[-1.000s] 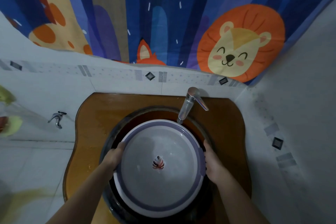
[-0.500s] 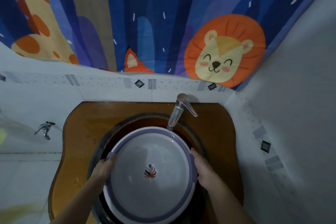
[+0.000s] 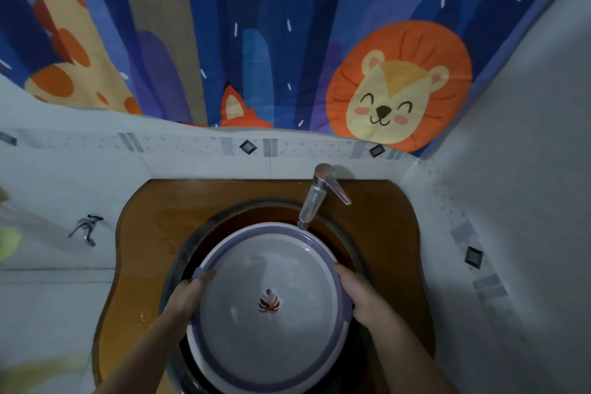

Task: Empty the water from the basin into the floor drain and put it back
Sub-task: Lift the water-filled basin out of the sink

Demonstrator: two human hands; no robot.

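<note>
I am holding the basin (image 3: 271,307) with both my hands, one on each side of it. My left hand (image 3: 188,294) is closing on the left part of the purple rim, with the fingers curling over the edge, and my right hand (image 3: 358,294) is gripping the right part of the rim in the same way. So the basin is lying between my two hands, with its middle in front of me. It is round, white-grey inside, with a small leaf picture (image 3: 269,304) at the bottom. Water is in it; I am seeing reflections on the surface. The basin is sitting in the dark sink bowl (image 3: 345,233) of the brown wooden counter (image 3: 150,233). The spout of the tap (image 3: 315,198) is ending just above the far rim of the basin. Behind the counter a colourful curtain (image 3: 287,41) is hanging.
</note>
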